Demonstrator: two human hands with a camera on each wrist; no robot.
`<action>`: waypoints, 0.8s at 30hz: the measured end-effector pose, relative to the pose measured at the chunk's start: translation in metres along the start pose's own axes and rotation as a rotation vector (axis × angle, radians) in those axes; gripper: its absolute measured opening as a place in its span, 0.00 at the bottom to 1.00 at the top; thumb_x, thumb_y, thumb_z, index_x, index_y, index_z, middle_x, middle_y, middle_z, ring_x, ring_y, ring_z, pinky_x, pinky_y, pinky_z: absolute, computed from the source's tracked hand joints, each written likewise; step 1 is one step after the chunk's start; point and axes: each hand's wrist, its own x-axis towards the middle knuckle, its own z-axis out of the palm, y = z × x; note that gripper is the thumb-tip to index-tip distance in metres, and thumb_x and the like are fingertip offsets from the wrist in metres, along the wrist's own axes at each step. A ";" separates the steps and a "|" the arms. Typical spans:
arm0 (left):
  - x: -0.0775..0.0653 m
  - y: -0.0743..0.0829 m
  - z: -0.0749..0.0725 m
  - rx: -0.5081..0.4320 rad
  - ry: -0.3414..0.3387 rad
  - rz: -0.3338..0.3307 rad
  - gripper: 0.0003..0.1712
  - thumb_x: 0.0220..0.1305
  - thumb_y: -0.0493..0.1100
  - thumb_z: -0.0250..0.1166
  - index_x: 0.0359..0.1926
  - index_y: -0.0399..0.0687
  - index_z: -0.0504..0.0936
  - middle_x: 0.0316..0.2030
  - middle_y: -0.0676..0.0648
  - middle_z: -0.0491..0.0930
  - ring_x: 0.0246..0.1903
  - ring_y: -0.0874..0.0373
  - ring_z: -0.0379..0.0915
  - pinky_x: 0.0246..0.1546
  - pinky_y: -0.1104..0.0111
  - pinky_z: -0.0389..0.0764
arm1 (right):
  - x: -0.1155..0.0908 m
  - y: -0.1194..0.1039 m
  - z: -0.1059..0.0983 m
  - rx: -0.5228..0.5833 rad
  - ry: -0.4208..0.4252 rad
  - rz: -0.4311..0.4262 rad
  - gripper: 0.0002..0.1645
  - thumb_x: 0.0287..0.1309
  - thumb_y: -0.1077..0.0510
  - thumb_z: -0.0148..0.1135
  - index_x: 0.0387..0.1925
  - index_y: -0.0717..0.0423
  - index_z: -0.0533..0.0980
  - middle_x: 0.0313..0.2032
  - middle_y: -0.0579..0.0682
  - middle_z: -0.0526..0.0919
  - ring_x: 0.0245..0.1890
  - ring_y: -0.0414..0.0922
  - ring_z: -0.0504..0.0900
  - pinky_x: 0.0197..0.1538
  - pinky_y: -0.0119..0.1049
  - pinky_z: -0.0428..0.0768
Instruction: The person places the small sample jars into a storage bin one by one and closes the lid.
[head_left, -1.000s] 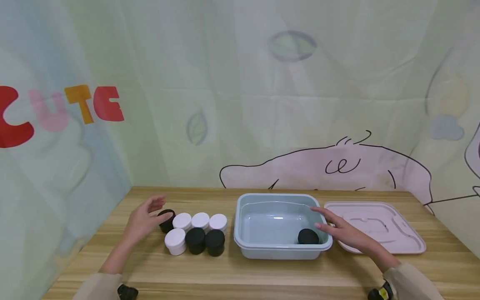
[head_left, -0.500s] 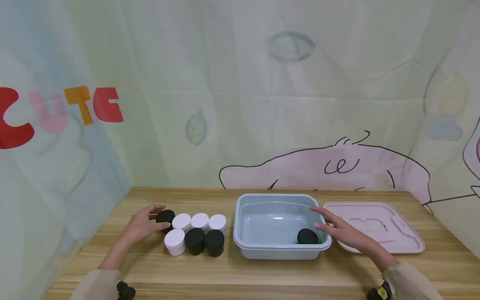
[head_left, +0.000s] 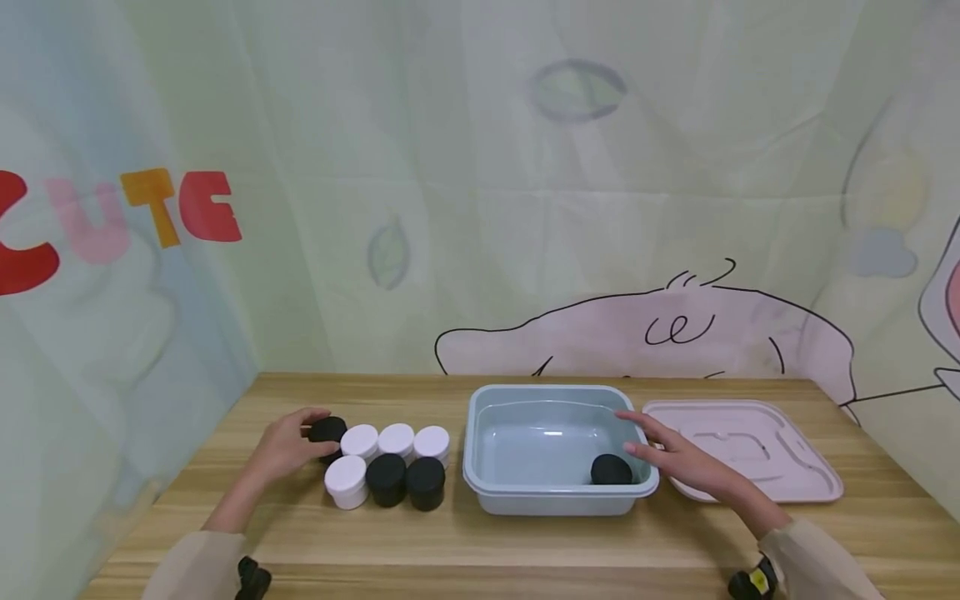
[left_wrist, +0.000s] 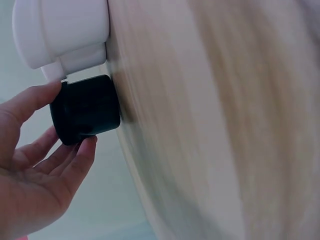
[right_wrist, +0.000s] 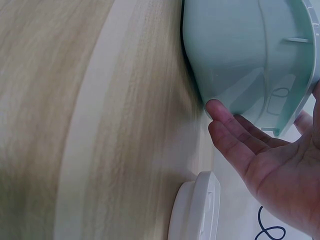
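My left hand (head_left: 287,446) pinches a black screw-lid jar (left_wrist: 87,107) between thumb and fingers. The jar stands at the left end of the group, its base right at the tabletop in the left wrist view. Beside it are white jars (head_left: 347,482) and two more black jars (head_left: 387,479). At the right end of a light blue plastic tub (head_left: 557,502), my right hand (head_left: 686,457) rests at the rim. Its thumb and forefinger reach over the rim while the other fingers extend, fairly straight, along the outer wall. Inside the tub, near the front right corner, lies a black jar (head_left: 611,470).
A pale pink lid (head_left: 738,450) lies flat to the right of the tub, partly behind my right forearm. The wooden table (head_left: 450,550) runs back to a printed curtain (head_left: 480,208). Dark wrist devices (head_left: 253,577) sit at both sleeves.
My left hand has come down from above the leftmost black jar, and thumb and fingers now close on its sides. The right hand has stayed at the tub's rim.
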 end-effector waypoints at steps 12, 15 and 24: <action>-0.003 0.007 -0.027 -0.021 0.102 -0.059 0.35 0.52 0.48 0.67 0.55 0.31 0.69 0.51 0.27 0.70 0.49 0.32 0.68 0.42 0.50 0.73 | 0.001 -0.003 0.001 0.005 0.003 -0.003 0.33 0.64 0.47 0.48 0.67 0.51 0.55 0.68 0.66 0.45 0.64 0.69 0.48 0.56 0.67 0.56; -0.003 0.013 -0.031 -0.031 0.134 -0.042 0.35 0.52 0.49 0.67 0.55 0.31 0.69 0.51 0.28 0.70 0.49 0.33 0.68 0.41 0.51 0.73 | 0.000 -0.003 0.001 0.002 0.005 0.003 0.33 0.64 0.46 0.48 0.67 0.51 0.55 0.68 0.66 0.45 0.63 0.70 0.48 0.56 0.67 0.56; -0.004 0.044 -0.037 -0.062 0.175 0.007 0.36 0.53 0.53 0.66 0.57 0.36 0.69 0.52 0.31 0.70 0.50 0.36 0.68 0.38 0.52 0.75 | 0.000 -0.002 0.001 0.002 0.007 0.004 0.34 0.64 0.46 0.48 0.67 0.51 0.54 0.67 0.66 0.45 0.63 0.70 0.50 0.55 0.66 0.58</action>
